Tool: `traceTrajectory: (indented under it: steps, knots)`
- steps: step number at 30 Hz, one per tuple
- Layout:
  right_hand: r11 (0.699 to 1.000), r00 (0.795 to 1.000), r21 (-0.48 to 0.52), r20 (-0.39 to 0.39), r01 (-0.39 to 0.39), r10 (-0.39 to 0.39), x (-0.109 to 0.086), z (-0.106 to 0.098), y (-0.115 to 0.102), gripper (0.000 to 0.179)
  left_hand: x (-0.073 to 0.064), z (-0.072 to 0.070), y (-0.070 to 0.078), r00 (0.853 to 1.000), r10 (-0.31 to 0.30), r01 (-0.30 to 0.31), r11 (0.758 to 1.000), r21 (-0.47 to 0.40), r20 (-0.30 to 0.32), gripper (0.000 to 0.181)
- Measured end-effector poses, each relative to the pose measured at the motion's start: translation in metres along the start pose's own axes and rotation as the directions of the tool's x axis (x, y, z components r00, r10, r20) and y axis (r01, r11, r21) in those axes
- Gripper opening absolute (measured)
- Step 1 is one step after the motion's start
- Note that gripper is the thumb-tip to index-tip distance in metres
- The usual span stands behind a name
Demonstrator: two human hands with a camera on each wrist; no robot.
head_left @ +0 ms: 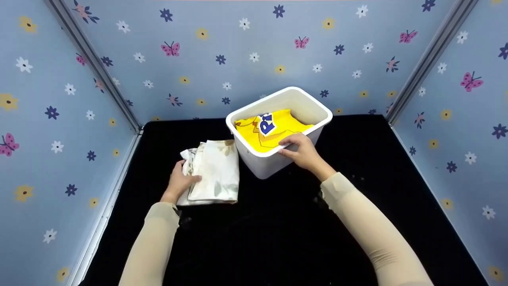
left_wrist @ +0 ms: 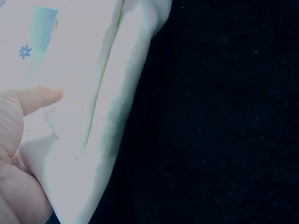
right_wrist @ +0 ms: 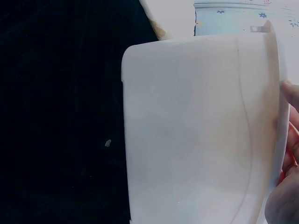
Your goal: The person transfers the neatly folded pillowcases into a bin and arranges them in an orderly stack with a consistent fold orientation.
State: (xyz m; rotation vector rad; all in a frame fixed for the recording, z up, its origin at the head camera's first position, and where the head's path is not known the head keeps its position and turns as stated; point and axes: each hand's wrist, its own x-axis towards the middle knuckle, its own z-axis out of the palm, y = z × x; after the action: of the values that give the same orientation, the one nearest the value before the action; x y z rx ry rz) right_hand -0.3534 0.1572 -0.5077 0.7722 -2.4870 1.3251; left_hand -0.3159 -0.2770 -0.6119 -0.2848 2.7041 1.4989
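Note:
My left hand [head_left: 180, 183] grips the left edge of a folded white cloth [head_left: 216, 171] with a faint leaf and flower print. In the left wrist view its thumb [left_wrist: 39, 99] lies over the top of the folds, while the other fingers are mostly hidden. To the right of this cloth stands a white plastic bin [head_left: 272, 165], turned at an angle. My right hand [head_left: 303, 151] pinches the bin's near rim, thumb outside and fingers over the edge. Inside the bin lies a yellow cloth [head_left: 283, 121] with blue letters on a white patch.
A black cloth-covered tabletop [head_left: 254, 238] lies under everything. Behind the bin rises a light blue wall [head_left: 238, 43] printed with flowers and butterflies, and similar panels stand at both sides. A small pale speck [right_wrist: 108, 143] shows on the black surface near the bin.

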Motion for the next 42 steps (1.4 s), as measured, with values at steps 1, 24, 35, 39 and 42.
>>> traceTrajectory:
  steps: [1, 24, 35, 39, 42]
  knots:
    - [1.000, 1.000, 0.000, -0.001, 0.000, 0.000, 0.000, 0.000, 0.000, 0.024, 0.000, 0.000, 0.000, 1.000, -0.003, 0.003, 1.000, 0.001, 0.004, 0.094]
    - [0.994, 0.993, -0.104, 0.109, -0.039, 0.050, 0.013, -0.003, -0.018, 0.032, -0.004, -0.009, 0.004, 0.995, -0.070, 0.078, 0.992, -0.100, 0.077, 0.093]
    - [0.990, 0.994, 0.098, -0.059, 0.097, -0.091, -0.002, -0.005, -0.060, 0.032, -0.010, -0.009, 0.016, 0.995, -0.077, 0.085, 0.989, -0.124, 0.071, 0.090]
    - [0.969, 0.993, 0.219, -0.060, 0.111, -0.100, -0.010, -0.002, -0.086, 0.033, -0.013, -0.010, 0.017, 0.995, -0.065, 0.076, 0.987, -0.144, 0.078, 0.092]
    - [0.957, 0.996, 0.275, -0.025, 0.087, -0.083, -0.015, 0.004, -0.092, 0.035, -0.017, -0.011, 0.016, 0.995, -0.057, 0.070, 0.986, -0.153, 0.086, 0.092]
